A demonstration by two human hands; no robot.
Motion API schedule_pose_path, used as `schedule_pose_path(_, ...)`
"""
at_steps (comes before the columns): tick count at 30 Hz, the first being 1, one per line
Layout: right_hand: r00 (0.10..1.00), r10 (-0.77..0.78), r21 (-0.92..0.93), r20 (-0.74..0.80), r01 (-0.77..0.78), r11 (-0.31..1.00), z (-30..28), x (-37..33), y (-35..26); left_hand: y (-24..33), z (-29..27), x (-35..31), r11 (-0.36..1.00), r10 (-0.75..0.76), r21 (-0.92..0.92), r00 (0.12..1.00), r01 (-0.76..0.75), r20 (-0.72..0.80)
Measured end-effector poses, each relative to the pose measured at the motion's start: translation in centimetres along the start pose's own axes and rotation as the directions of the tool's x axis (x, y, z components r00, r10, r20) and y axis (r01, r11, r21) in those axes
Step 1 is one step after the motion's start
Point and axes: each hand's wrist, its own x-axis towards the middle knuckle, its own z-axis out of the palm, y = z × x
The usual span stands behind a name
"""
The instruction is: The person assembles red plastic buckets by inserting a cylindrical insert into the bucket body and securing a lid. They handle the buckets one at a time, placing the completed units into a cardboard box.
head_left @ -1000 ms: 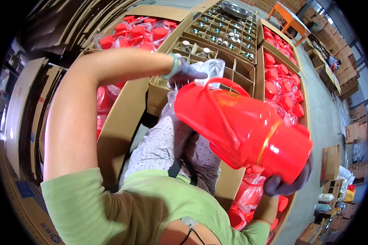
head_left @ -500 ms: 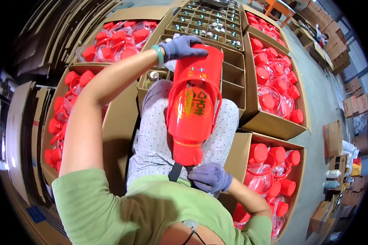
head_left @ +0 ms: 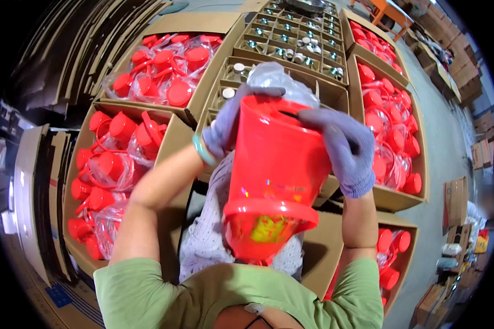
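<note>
A glossy red plastic thermos flask [head_left: 280, 153] lies tilted over my lap, its narrow end towards my body and its base facing away. Its handle ring and a yellow printed mark show near my body. My left hand [head_left: 228, 120], in a grey-purple knit glove, grips the left side of the base, fingers over the rim. Gloved the same way, my right hand [head_left: 346, 148] presses on the right side of the base, its fingers curled over the edge beside a dark gap. Just beyond the base sits a crumpled clear plastic bag [head_left: 282, 79]. The right fingertips are partly hidden.
Open cartons of bagged red flasks stand at left [head_left: 110, 164], far left [head_left: 170, 66], right [head_left: 389, 120] and near right [head_left: 392, 257]. A divided carton [head_left: 291, 41] ahead holds several glass pieces. Flattened cardboard [head_left: 66, 49] is stacked at the far left.
My right hand has come up from my waist to the flask's base. The flask has moved closer and tipped, its narrow end now mostly out of sight. My left hand has shifted to the base's left side.
</note>
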Motion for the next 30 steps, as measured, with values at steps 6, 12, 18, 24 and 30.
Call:
schedule_pose_path(6, 0.99, 0.087, 0.627, 0.113, -0.139, 0.767, -2.0, -2.3, 14.2, 1.0, 2.4, -1.0, 0.09, 0.471, 0.725, 0.671, -0.683, 0.573)
schedule_pose_path(12, 0.895, 0.314, 0.145, -0.316, -0.282, 0.948, -0.2, 2.4, 4.4, 0.9, -2.7, 3.6, 0.316, 0.623, 0.792, 0.744, -0.522, 0.242)
schedule_pose_path(18, 0.907, 0.381, -0.123, -0.179, -0.404, 0.906, -1.3, -1.6, 12.0, 3.1, -0.4, 0.9, 0.098, 0.523, 0.858, 0.76, -0.505, 0.387)
schedule_pose_path(24, 0.846, 0.531, -0.108, -0.05, -0.533, 0.839, -1.0, -1.2, 10.4, 1.0, 2.0, -2.1, 0.285, 0.568, 0.761, 0.743, -0.582, 0.355)
schedule_pose_path(30, 0.951, 0.27, 0.379, -0.15, -0.197, 0.904, -0.9, -3.2, 12.2, 0.4, 3.3, -2.0, -0.179, 0.545, 0.704, 0.527, -0.687, 0.652)
